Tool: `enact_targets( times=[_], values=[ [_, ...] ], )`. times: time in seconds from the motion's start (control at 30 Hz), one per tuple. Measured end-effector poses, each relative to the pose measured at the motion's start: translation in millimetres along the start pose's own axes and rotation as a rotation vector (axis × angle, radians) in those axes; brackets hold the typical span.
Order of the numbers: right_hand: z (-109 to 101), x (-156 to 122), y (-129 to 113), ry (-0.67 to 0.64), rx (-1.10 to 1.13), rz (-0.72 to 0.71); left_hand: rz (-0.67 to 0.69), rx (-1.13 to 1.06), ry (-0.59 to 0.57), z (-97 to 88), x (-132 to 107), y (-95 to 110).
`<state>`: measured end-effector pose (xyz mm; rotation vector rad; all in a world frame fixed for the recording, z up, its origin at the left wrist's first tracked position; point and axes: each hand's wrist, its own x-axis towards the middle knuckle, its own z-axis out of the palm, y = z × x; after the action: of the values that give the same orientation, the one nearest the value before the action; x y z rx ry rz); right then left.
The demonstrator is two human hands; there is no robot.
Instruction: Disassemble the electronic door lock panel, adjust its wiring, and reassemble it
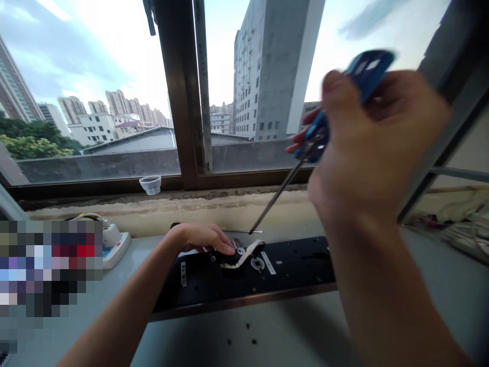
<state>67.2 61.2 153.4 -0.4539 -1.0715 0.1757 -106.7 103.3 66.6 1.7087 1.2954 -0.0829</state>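
A long black panel (290, 270) lies on the grey table by the window, with a white ribbon cable (244, 256) curling across it. My left hand (202, 237) rests on the panel's far edge, fingers bent and pressing down beside the cable. My right hand (370, 148) is raised in front of the window, closed around a screwdriver (309, 142) with a blue and red handle. Its thin metal shaft (275, 199) slants down to the left, its tip hanging just above the panel near my left fingers. The right hand and handle are blurred by motion.
A small clear plastic cup (151, 184) stands on the window sill. A white power strip (114, 244) lies at the left of the table. Several small dark screws (240, 334) lie on the table in front of the panel. Cables and clutter (458, 224) sit at the right.
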Motion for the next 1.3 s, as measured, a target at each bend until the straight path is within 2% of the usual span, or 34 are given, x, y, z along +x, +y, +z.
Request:
enact_targets(
  times=[0.07, 0.13, 0.17, 0.23, 0.27, 0.3, 0.33, 0.37, 0.4, 0.43, 0.5, 0.57, 0.63, 0.73, 0.83, 0.9, 1.0, 1.17, 1.23, 1.3],
  values=[
    [-8, 8, -6, 0.009, 0.046, 0.07, 0.019, 0.0, 0.01, -2.2, -3, 1],
    [-15, 14, -10, 0.02, 0.07, 0.203, 0.083, 0.008, 0.106, -5.0, -12, 8],
    [-18, 16, -12, 0.035, 0.066, 0.252, 0.122, 0.03, 0.211, -5.6, -19, 13],
    [-21, 17, -14, 0.05, 0.033, 0.278, 0.21, 0.145, 0.574, -1.9, -38, 28],
    [-23, 17, -15, 0.035, 0.013, 0.287, 0.215, 0.223, 0.794, 3.3, -49, 36],
    [-24, 16, -16, 0.001, 0.003, 0.311, 0.231, 0.268, 0.958, 10.8, -60, 44],
    [-25, 16, -17, -0.049, 0.005, 0.347, 0.274, 0.289, 1.035, 20.7, -70, 51],
    [-27, 16, -17, -0.114, 0.013, 0.403, 0.338, 0.317, 1.044, 32.3, -78, 56],
    [-30, 16, -17, -0.175, 0.02, 0.474, 0.398, 0.36, 0.994, 45.3, -83, 59],
    [-34, 15, -17, -0.227, 0.022, 0.552, 0.454, 0.404, 0.926, 58.9, -86, 59],
    [-47, 12, -14, -0.301, 0.008, 0.695, 0.48, 0.451, 0.724, 85.8, -85, 53],
    [-66, 6, -10, -0.358, -0.016, 0.823, 0.427, 0.457, 0.514, 109.8, -74, 41],
    [-89, -4, -3, -0.425, -0.038, 0.936, 0.358, 0.496, 0.438, 130.0, -59, 26],
    [-122, -22, 11, -0.364, -0.054, 1.062, 0.256, 0.551, 0.284, 154.0, -36, 6],
    [-144, -34, 24, -0.228, 0.002, 1.12, 0.256, 0.547, 0.252, 171.5, -20, -8],
    [-151, -38, 30, -0.165, 0.054, 1.137, 0.27, 0.547, 0.299, 179.2, -14, -16],
    [-154, -40, 34, -0.126, 0.096, 1.154, 0.283, 0.575, 0.376, 185.1, -9, -23],
    [-155, -43, 33, -0.112, 0.1, 1.151, 0.317, 0.625, 0.369, 189.6, -4, -27],
    [-155, -45, 34, -0.1, 0.1, 1.139, 0.377, 0.577, 0.415, 190.0, -5, -28],
    [-155, -48, 34, -0.074, 0.097, 1.12, 0.465, 0.381, 0.483, 187.2, -9, -28]
  ],
)
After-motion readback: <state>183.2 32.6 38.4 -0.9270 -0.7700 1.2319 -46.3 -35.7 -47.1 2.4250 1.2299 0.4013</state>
